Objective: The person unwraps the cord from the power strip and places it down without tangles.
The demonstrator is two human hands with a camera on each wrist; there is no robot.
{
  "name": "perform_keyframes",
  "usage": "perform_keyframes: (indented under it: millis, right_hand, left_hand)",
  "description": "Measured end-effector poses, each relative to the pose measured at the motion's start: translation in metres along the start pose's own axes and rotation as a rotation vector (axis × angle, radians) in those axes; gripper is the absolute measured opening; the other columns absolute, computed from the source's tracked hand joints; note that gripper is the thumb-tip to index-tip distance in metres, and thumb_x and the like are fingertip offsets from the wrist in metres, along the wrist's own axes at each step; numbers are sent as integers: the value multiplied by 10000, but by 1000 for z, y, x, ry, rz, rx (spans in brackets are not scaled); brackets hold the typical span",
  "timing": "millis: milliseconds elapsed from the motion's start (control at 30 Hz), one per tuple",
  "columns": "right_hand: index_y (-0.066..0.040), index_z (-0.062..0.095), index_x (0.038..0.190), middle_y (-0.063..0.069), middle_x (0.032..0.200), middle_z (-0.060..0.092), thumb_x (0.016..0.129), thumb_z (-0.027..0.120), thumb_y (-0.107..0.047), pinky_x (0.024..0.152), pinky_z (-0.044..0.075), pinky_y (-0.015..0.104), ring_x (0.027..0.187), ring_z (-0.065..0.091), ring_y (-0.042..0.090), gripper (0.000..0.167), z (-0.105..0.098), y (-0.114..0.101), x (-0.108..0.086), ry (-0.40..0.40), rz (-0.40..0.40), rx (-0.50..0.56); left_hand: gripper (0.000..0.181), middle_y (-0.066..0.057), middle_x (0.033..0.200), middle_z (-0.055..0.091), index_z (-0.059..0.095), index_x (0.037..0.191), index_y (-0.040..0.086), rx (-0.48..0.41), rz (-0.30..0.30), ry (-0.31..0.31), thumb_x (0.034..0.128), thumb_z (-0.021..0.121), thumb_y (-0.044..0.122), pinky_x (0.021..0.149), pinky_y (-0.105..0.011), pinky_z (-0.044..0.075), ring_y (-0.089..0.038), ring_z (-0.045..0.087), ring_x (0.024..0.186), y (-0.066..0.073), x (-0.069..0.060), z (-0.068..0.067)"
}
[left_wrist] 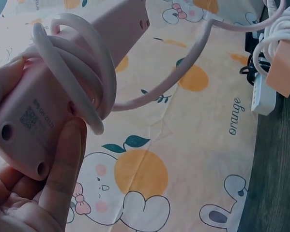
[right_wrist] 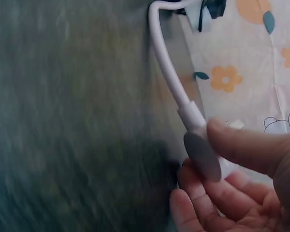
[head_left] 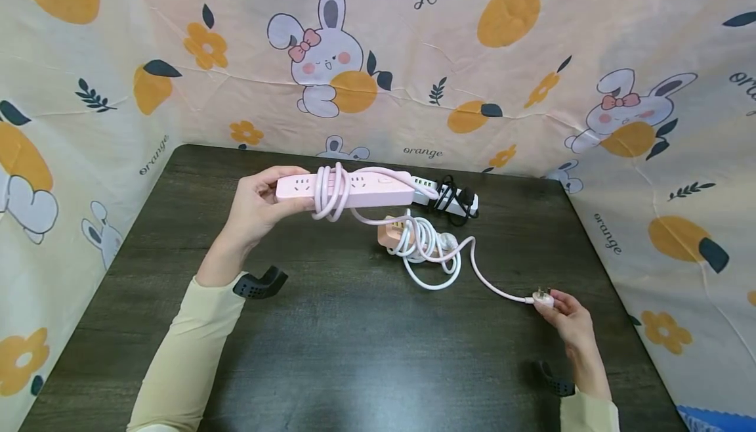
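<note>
A pink power strip (head_left: pixel 378 190) is raised above the dark table, its left end gripped by my left hand (head_left: pixel 260 199). Several turns of its pale pink cord (head_left: pixel 332 192) wrap around the strip near that hand, and the left wrist view shows the underside with screw holes and a printed label (left_wrist: pixel 36 118). From the wraps the cord runs loose to the right. At its far end is the plug (head_left: pixel 542 299), pinched between thumb and fingers of my right hand (head_left: pixel 569 320). The plug's prongs point away from me in the head view.
Behind the loose cord lies an orange-pink power strip (head_left: pixel 390 234) with a coiled white cord (head_left: pixel 434 268). Farther back is a white power strip (head_left: pixel 465 203) bound with black cord (head_left: pixel 449 195). Patterned cloth (head_left: pixel 413 58) stands around the table (head_left: pixel 354 353).
</note>
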State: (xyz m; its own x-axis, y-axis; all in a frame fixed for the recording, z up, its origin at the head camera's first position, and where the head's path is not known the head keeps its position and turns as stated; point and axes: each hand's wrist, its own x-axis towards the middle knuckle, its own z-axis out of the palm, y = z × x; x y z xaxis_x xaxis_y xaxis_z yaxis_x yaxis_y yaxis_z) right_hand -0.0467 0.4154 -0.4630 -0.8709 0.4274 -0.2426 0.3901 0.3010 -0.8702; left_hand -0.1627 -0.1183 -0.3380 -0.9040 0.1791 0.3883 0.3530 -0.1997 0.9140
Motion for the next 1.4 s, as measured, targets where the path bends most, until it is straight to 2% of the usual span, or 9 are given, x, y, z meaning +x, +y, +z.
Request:
perform_keyframes:
  millis: [133,267,367,533,700,800,900,1200,1400]
  right_hand:
    - [71,501,1249,37,987,662,837,705,-166,639,426,110,752,498,-88,518,2,-13,-8,-2,-48,-300]
    - [78,561,1165,283,1097,608,824,711,-135,651,443,214,811,599,131,429,2,-16,-8,-20,-178,-541]
    - [100,565,1118,300,1028,612,815,697,-99,678,443,341,862,601,342,386,3,-16,-7,-36,-257,-634]
    - [139,506,1172,335,1053,561,819,666,-60,763,436,493,939,545,439,436,5,-21,-10,-91,-325,-669]
    - [135,453,1240,358,1182,464,806,651,20,851,349,598,1074,429,494,490,20,-51,-18,5,-547,-611]
    - [95,523,1197,299,1154,514,784,669,58,794,368,523,1017,455,432,439,43,-78,-20,105,-740,-518]
    - [53,599,1126,234,1107,580,771,688,69,767,381,427,991,498,371,366,72,-106,-23,121,-914,-414]
    - [40,639,1091,177,1113,623,895,638,-164,894,424,440,1075,529,318,283,167,-168,-37,-213,-1227,-214]
    - [-57,648,1020,83,935,654,878,637,-45,787,457,372,843,588,190,144,204,-185,-37,-422,-1231,-135]
  left_hand:
    - [381,-54,961,653,599,1052,-136,-14,7,-4,688,684,-214,669,-203,526,-118,609,806,3,0,1]
    - [383,-51,958,657,594,1044,-148,-18,14,-15,681,703,-198,663,-202,524,-115,610,789,6,1,5]
    - [389,-48,960,661,595,1038,-151,-19,19,-24,672,722,-185,659,-203,522,-114,610,779,8,2,9]
    - [380,-57,959,660,631,1015,-106,-25,20,-31,659,725,-195,650,-209,525,-119,608,766,9,0,16]
    - [390,-56,960,659,594,1025,-163,-22,18,-44,660,726,-191,653,-219,532,-126,613,764,8,-2,21]
    - [398,-50,960,658,584,1030,-173,-8,19,-45,661,733,-178,651,-219,532,-130,610,761,8,-4,24]
    - [399,-47,967,655,593,1034,-160,15,20,-45,664,743,-161,656,-217,528,-138,604,765,8,-5,26]
    - [413,-28,967,656,579,1049,-172,13,4,-52,672,746,-143,656,-213,525,-128,608,759,10,-7,30]
    - [417,-30,968,654,583,1050,-167,13,15,-62,674,758,-127,657,-217,527,-132,608,767,12,-8,30]
